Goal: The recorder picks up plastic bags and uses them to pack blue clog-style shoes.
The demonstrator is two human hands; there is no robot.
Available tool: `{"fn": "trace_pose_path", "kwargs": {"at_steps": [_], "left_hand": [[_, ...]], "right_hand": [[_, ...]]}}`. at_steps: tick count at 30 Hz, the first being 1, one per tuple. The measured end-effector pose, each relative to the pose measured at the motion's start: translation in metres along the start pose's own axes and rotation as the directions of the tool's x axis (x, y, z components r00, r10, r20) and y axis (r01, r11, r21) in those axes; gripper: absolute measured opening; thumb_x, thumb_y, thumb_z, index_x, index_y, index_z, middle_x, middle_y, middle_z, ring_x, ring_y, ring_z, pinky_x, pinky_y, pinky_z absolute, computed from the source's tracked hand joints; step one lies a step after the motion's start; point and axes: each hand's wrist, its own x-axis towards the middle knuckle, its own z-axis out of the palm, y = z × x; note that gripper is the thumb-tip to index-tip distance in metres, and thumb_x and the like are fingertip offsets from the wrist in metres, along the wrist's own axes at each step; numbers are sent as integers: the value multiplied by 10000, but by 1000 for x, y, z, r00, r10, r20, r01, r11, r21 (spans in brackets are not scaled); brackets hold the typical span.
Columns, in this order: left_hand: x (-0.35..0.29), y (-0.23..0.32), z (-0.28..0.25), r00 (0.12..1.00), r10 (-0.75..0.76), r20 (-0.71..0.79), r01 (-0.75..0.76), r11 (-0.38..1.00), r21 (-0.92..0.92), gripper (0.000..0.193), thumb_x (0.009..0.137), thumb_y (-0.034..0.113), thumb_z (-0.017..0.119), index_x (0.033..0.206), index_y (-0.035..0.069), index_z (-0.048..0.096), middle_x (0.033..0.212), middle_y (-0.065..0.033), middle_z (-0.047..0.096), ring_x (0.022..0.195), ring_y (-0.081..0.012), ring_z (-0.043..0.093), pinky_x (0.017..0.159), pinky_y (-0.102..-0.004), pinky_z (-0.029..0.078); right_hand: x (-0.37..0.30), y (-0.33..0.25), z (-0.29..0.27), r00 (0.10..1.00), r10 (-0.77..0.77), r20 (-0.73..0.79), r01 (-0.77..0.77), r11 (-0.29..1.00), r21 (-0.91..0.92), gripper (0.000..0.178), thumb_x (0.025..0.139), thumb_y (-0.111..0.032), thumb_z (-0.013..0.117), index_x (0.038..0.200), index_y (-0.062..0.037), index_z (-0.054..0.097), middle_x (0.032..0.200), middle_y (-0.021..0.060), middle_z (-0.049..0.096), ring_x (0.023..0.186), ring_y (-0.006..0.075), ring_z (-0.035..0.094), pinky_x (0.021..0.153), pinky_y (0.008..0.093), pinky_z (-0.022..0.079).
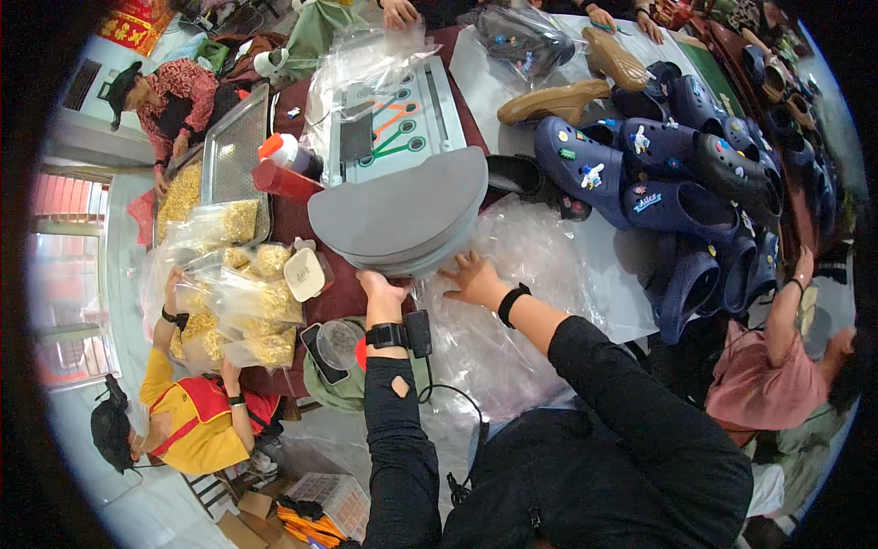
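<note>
A grey device with a half-round front [402, 210] stands before me, its light panel marked with green and orange lines. My left hand [382, 287] is at the device's front edge, its fingers mostly hidden there. To its right, my right hand [476, 281] is open, fingers spread over clear plastic bags [512, 339] and close to the device's edge. More clear plastic [361, 78] lies over the device's far end.
Navy clogs [585, 174] with charms are piled at right, beside tan clogs [553, 101]. At left are filled clear bags [251, 302], a metal tray [233, 146], a red container [285, 180] and a phone [320, 352]. Other people work around the table.
</note>
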Motion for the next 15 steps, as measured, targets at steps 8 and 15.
{"fn": "trace_pose_path", "kwargs": {"at_steps": [8, 15], "left_hand": [[26, -26, -19, 996, -11, 91, 17, 997, -69, 601, 878, 519, 191, 1348, 188, 366, 1415, -73, 328, 1273, -316, 313, 972, -596, 272], [40, -45, -22, 996, -86, 19, 88, 989, -121, 590, 864, 512, 270, 1346, 187, 375, 1425, -82, 311, 1295, -332, 279, 984, -604, 270]], "right_hand": [[-35, 16, 31, 974, -60, -220, 64, 998, 13, 609, 792, -416, 591, 1297, -110, 441, 1318, 155, 417, 1188, 315, 421, 970, 401, 362], [-83, 48, 24, 912, 67, -405, 48, 962, 267, 639, 773, -288, 644, 1301, -43, 379, 1359, 200, 344, 1269, 344, 324, 1041, 498, 254]]}}
